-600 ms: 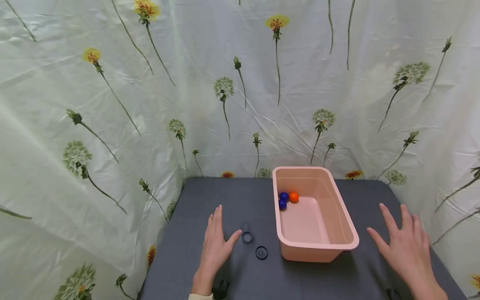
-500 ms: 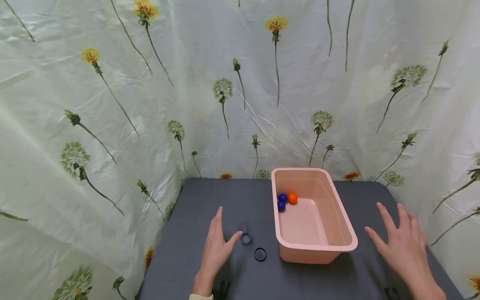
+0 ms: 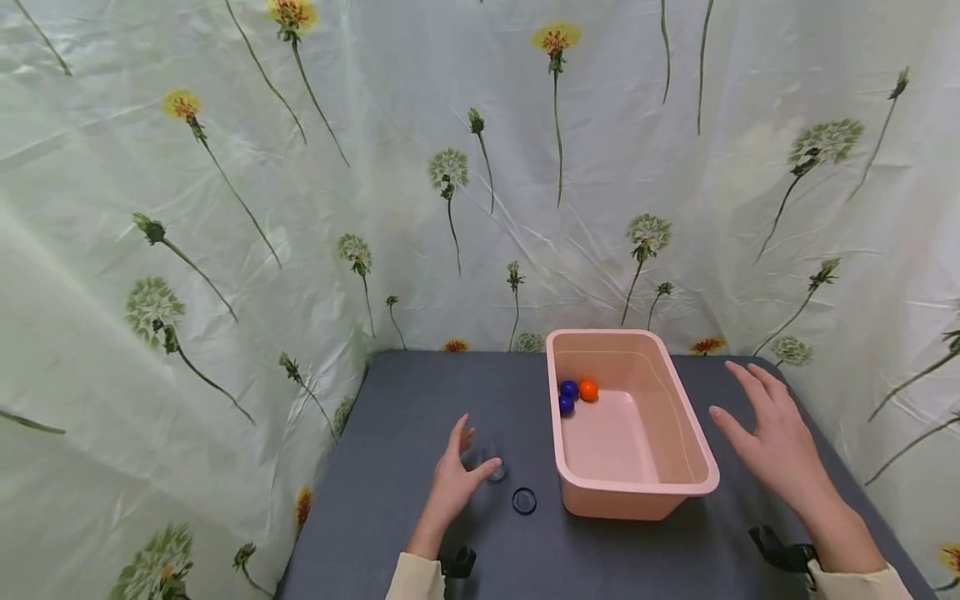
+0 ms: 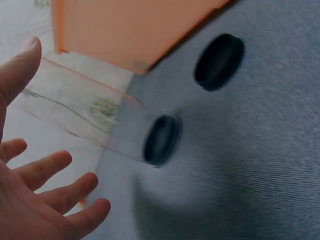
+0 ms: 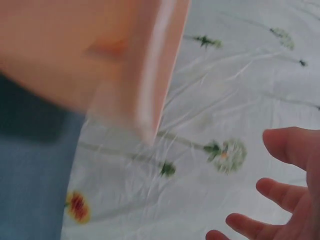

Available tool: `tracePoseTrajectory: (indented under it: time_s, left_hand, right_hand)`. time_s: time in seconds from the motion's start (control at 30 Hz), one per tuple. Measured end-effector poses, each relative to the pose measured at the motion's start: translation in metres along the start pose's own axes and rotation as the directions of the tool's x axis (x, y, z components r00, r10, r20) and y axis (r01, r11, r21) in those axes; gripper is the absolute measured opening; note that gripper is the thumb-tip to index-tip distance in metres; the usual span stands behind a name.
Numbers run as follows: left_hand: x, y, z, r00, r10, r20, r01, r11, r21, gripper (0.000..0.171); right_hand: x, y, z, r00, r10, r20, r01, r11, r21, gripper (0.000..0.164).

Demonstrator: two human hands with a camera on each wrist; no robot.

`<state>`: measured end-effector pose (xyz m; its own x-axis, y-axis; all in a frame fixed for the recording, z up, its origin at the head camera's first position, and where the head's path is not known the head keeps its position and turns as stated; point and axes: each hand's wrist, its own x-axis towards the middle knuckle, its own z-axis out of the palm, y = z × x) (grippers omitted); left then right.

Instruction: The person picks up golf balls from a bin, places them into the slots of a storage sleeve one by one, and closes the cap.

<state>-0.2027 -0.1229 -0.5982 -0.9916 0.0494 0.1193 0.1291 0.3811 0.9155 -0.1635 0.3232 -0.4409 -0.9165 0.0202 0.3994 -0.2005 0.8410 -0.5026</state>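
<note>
My left hand [image 3: 454, 483] hovers around a clear cylindrical container [image 4: 85, 107] with a dark base [image 4: 162, 140], thumb on one side and the other fingers apart on the other. In the left wrist view, a gap shows between fingertips and container. Beside it on the table lies a dark round lid [image 3: 524, 501]. My right hand [image 3: 776, 442] is held with fingers spread, just right of a pink plastic bin [image 3: 630, 502], holding nothing. Inside the bin's far left corner sit two blue balls [image 3: 569, 389] and an orange ball [image 3: 588, 390].
A dark grey cloth covers the table [image 3: 435, 383]. Behind and beside it hangs a white curtain [image 3: 405, 208] printed with dandelions. Dark straps [image 3: 780, 552] are on both wrists.
My left hand has moved right to the clear container, fingers curving somewhat. My right hand has moved forward and left, closer to the bin. The view has shifted slightly.
</note>
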Motion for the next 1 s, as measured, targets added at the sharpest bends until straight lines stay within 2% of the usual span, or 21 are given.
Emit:
tracePoseTrajectory:
  time_s: [0.13, 0.27, 0.47, 0.63, 0.8, 1.0]
  left_hand:
    - [0.005, -0.012, 0.006, 1.0, 0.002, 0.03, -0.003, 1.0, 0.001, 0.092]
    - [0.008, -0.017, 0.011, 0.999, 0.003, 0.045, -0.003, 1.0, 0.001, 0.088]
    - [0.014, -0.023, 0.019, 1.0, -0.002, 0.025, 0.001, 1.0, 0.026, 0.08]
    - [0.014, -0.028, 0.022, 1.0, 0.023, 0.009, -0.024, 0.998, 0.065, 0.066]
    - [0.012, -0.029, 0.023, 0.999, 0.035, 0.016, -0.036, 0.997, 0.071, 0.047]
    - [0.012, -0.031, 0.023, 0.997, 0.069, 0.015, -0.07, 0.994, 0.088, 0.045]
  right_hand:
    - [0.017, -0.019, 0.002, 0.999, -0.042, 0.026, 0.04, 0.997, 0.066, 0.07]
    - [0.035, -0.035, 0.007, 0.994, -0.091, 0.055, 0.086, 0.992, 0.095, 0.066]
    - [0.061, -0.051, 0.019, 0.984, -0.113, 0.14, 0.098, 0.989, 0.107, 0.066]
    - [0.077, -0.062, 0.033, 0.968, -0.184, 0.172, 0.163, 0.978, 0.131, 0.064]
    - [0.094, -0.067, 0.05, 0.955, -0.204, 0.218, 0.17, 0.972, 0.163, 0.059]
    - [0.108, -0.062, 0.078, 0.937, -0.19, 0.293, 0.142, 0.974, 0.178, 0.054]
